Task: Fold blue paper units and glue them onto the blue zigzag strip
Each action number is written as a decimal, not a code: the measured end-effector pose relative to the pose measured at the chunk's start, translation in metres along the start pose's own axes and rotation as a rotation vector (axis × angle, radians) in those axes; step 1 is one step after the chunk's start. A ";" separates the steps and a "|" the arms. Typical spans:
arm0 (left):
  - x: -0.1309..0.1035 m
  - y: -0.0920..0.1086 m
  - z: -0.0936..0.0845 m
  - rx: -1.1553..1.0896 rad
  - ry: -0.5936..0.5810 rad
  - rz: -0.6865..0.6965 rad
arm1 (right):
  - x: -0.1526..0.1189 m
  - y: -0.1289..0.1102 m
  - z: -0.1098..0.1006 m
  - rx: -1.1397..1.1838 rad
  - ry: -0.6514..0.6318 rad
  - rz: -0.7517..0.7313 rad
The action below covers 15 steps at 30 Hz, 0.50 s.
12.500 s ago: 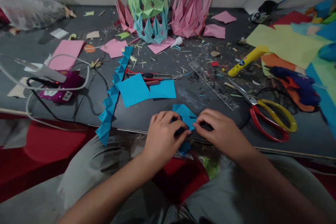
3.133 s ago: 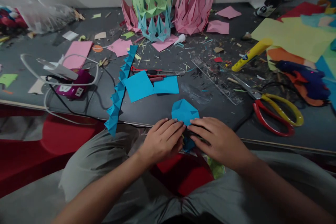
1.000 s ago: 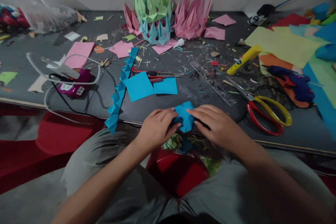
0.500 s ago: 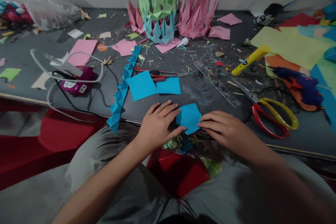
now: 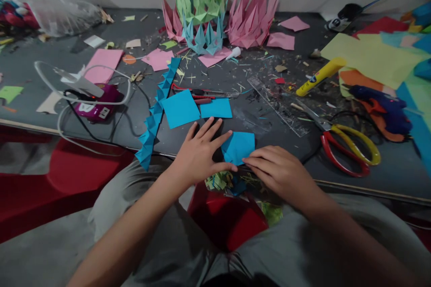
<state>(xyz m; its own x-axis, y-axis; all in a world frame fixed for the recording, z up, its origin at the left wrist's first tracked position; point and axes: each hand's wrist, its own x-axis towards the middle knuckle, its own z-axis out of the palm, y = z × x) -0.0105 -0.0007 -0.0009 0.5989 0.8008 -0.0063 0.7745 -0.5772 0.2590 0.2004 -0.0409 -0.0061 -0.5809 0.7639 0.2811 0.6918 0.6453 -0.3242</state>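
Observation:
A small blue paper square point(image 5: 239, 147) lies at the table's front edge between my hands. My left hand point(image 5: 198, 154) is spread flat, its index finger and thumb at the paper's left and lower edges. With fingers drawn together, my right hand point(image 5: 281, 172) pinches the paper's lower right corner. Behind my left hand lie a larger blue sheet point(image 5: 180, 108) and another blue paper piece point(image 5: 216, 108). A folded blue zigzag strip point(image 5: 156, 112) runs along their left side.
Scissors point(image 5: 350, 148), a clear ruler point(image 5: 276, 105), a yellow glue tube point(image 5: 321, 76) and a glue gun point(image 5: 380, 107) lie to the right. A purple power adapter point(image 5: 99, 103) with cables sits left. Pink point(image 5: 252, 18) and green point(image 5: 202, 0) folded-paper crowns stand at the back.
The blue square has shifted slightly left and turned a little. My left fingers have spread wider, and my right hand has moved left along the paper to its lower corner.

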 end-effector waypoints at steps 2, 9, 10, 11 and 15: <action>0.002 0.001 0.000 -0.021 0.034 -0.003 | 0.003 -0.010 0.007 -0.018 0.064 0.051; 0.005 0.004 0.006 -0.048 0.127 0.077 | 0.010 -0.022 0.004 0.183 0.035 0.062; 0.005 0.003 0.005 -0.044 0.103 0.109 | 0.010 -0.017 -0.001 0.152 0.026 0.043; 0.005 0.002 0.005 -0.038 0.076 0.144 | 0.010 -0.011 -0.006 0.108 0.010 0.021; 0.010 -0.003 0.000 -0.018 0.018 0.254 | 0.009 0.012 -0.014 -0.019 -0.062 -0.047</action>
<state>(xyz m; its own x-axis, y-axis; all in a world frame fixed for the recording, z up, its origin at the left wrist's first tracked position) -0.0071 0.0088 -0.0017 0.7700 0.6332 0.0787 0.5957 -0.7576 0.2669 0.2092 -0.0262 0.0058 -0.6378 0.7321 0.2393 0.6708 0.6807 -0.2945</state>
